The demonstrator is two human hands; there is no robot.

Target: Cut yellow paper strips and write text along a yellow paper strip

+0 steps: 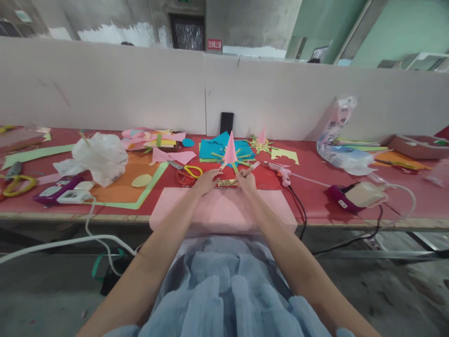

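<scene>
A pink paper cone (230, 150) stands upright on a blue paper piece with green-yellow strips spreading out around its base. My right hand (246, 180) is closed around a pale pink, pen-like stick (254, 168), its fingertips at the front strips. To the left of the strips rests my left hand (207, 181), low over the red surface, fingers bent; whether anything is between them is too small to tell. Between the hands lies a small yellowish printed piece (227, 183). Yellow-handled scissors (193, 172) are just beyond my left hand.
Blue sheets (213, 149) lie behind the cone, and a phone (227, 122) leans on the partition. A second small cone (262, 136) and a pink glue gun (285, 176) are to the right. Crumpled white plastic (100, 157) and orange paper (121, 185) lie left; a purple-based box (345, 199) sits right.
</scene>
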